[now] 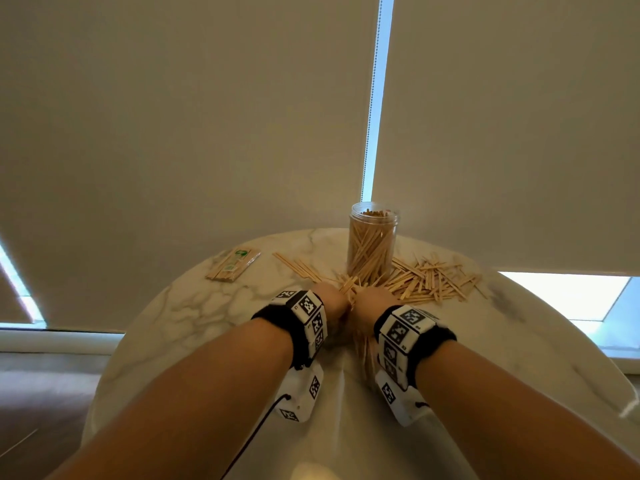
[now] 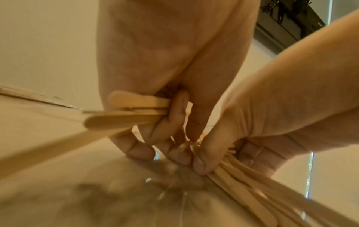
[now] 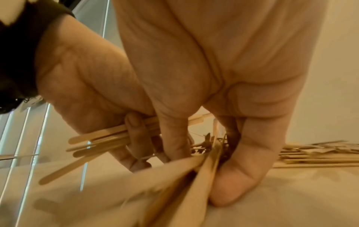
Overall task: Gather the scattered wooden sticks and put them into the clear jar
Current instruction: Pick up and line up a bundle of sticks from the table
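both hands are clutching stick bundles on the table (image 1: 194, 299): left hand (image 1: 330, 299) and right hand (image 1: 372, 301) curled tight. sticks (image 1: 429, 280) are lying loose around the near-full jar (image 1: 372, 244); splayed ends may be snagging its rim, tipping it.

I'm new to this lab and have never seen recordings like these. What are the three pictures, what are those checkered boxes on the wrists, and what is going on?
No machine here: a person works with bare hands. The checkered boxes are wrist cameras. The wide picture comes from a head camera; the other two look along each hand from the wrists. On the marble table stands a clear jar, already quite full of wooden sticks, with loose sticks scattered around it and a wrapped packet to the left. The left hand grips a few sticks; the right hand pinches another bunch against the table.
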`<action>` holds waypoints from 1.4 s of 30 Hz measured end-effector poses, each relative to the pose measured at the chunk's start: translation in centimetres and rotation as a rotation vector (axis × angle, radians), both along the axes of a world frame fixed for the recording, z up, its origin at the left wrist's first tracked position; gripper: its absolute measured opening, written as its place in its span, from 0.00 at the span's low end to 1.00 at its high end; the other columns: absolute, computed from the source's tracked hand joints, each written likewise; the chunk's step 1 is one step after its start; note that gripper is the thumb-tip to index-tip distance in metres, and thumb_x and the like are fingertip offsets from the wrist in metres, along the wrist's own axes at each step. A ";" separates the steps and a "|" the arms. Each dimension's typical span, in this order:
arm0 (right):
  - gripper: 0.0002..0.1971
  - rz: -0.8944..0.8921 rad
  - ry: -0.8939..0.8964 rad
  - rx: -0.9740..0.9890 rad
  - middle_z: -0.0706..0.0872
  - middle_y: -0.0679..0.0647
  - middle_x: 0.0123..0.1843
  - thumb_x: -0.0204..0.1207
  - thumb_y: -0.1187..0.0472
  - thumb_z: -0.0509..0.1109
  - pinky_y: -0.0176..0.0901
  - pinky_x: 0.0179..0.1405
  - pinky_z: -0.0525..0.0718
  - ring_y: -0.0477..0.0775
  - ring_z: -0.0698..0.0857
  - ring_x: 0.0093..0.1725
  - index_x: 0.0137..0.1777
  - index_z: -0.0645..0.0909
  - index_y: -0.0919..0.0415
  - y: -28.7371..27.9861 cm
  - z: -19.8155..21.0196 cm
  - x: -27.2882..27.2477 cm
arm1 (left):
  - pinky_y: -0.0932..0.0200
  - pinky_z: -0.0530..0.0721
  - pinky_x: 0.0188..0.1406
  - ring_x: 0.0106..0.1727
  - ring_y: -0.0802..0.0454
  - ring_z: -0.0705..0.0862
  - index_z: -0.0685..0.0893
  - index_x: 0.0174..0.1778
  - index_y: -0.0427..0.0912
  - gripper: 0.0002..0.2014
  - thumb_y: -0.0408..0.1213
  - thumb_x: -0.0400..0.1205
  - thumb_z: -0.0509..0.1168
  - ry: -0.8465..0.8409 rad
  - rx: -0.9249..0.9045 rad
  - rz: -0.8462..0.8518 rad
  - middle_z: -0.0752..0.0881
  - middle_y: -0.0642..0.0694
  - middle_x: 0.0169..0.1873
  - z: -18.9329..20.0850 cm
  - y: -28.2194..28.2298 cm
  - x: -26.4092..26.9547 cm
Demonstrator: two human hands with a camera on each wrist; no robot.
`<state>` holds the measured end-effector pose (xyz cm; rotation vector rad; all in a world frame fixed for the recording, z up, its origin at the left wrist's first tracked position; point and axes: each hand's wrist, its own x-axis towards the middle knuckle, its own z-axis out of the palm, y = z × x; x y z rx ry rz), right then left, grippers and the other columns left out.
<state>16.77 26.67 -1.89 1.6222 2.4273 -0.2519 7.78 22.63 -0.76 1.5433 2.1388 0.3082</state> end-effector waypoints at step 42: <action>0.26 0.011 0.860 0.318 0.76 0.54 0.73 0.82 0.67 0.60 0.43 0.54 0.78 0.57 0.82 0.62 0.80 0.67 0.52 -6.2 4.8 5.0 | 0.60 0.75 0.22 0.23 0.56 0.70 0.76 0.50 0.44 0.05 0.41 0.88 0.64 -1.076 0.392 0.037 0.76 0.48 0.29 -1.4 -6.3 0.0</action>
